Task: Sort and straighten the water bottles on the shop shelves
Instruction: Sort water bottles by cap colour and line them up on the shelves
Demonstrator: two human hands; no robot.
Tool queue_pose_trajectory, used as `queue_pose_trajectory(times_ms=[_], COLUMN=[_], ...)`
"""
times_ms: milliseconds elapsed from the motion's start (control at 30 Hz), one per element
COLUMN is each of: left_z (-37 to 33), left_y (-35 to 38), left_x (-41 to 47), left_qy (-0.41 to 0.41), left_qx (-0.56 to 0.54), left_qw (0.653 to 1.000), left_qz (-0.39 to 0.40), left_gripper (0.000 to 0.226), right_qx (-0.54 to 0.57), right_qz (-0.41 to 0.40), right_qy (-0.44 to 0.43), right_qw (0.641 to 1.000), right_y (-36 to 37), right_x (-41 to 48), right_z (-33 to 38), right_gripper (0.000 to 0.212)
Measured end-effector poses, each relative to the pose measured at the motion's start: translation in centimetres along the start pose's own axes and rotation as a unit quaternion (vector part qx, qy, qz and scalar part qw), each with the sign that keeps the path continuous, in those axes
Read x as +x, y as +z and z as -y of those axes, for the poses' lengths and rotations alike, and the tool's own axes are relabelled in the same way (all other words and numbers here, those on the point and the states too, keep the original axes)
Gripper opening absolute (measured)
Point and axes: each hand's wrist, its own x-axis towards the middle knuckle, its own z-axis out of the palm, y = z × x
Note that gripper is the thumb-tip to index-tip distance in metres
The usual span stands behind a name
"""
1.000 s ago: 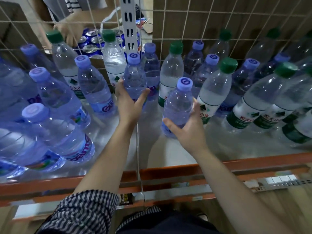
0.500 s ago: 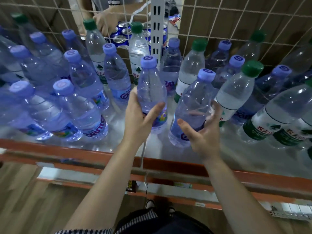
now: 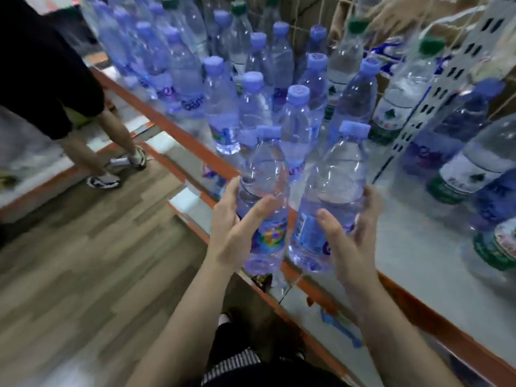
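My left hand (image 3: 234,233) grips a purple-capped water bottle (image 3: 265,185) around its lower body, holding it over the shelf's orange front edge (image 3: 293,272). My right hand (image 3: 349,241) grips a second purple-capped bottle (image 3: 335,177) right beside it, just above the shelf. Both bottles are upright and nearly touch. Behind them stand several more purple-capped bottles (image 3: 296,121) in a cluster, running toward the far left. Green-capped bottles (image 3: 402,88) stand to the right.
A white perforated upright (image 3: 435,96) and wire mesh back the shelf (image 3: 413,247). Green-labelled bottles (image 3: 469,174) lean at the right. Another person's legs and sneakers (image 3: 111,169) stand on the wood floor at left. A lower orange-edged shelf (image 3: 190,202) juts out below.
Both hands have lifted their bottles and drawn them toward the front edge and leftward. The view has swung left, showing the floor and another person.
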Motion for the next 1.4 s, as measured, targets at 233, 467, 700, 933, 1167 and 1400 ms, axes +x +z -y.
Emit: queue_pose_trajectory(times_ms=[233, 467, 700, 933, 1167, 1400], left_z=[0.0, -0.6, 1.3, 2.6, 2.5, 4.0], left_y=[-11.3, -22.9, -27.1, -27.3, -27.3, -27.1], left_x=[2.3, 8.3, 14.7, 21.7, 27.1, 30.0], left_qy=[-0.003, -0.002, -0.026, 0.027, 0.061, 0.075], left_qx=[-0.002, 0.017, 0.045, 0.089, 0.062, 0.023], left_qw=[0.997, 0.999, 0.998, 0.992, 0.989, 0.983], left_qz=[-0.074, -0.046, 0.021, 0.088, 0.122, 0.167], left_gripper=[0.056, 0.047, 0.051, 0.045, 0.05, 0.034], right_qx=[-0.011, -0.032, -0.07, -0.163, -0.2, -0.278], right_qz=[0.075, 0.047, -0.026, -0.107, -0.16, -0.252], right_qy=[0.023, 0.038, 0.018, -0.064, -0.068, -0.047], right_qw=[0.997, 0.998, 0.997, 0.979, 0.964, 0.926], right_y=[11.5, 23.8, 28.8, 31.3, 32.7, 33.6], right_x=[1.5, 3.7, 6.1, 12.0, 17.8, 20.4], right_z=[-2.8, -5.6, -7.1, -9.6, -12.5, -14.5], right_gripper=[0.06, 0.061, 0.076, 0.077, 0.079, 0.077])
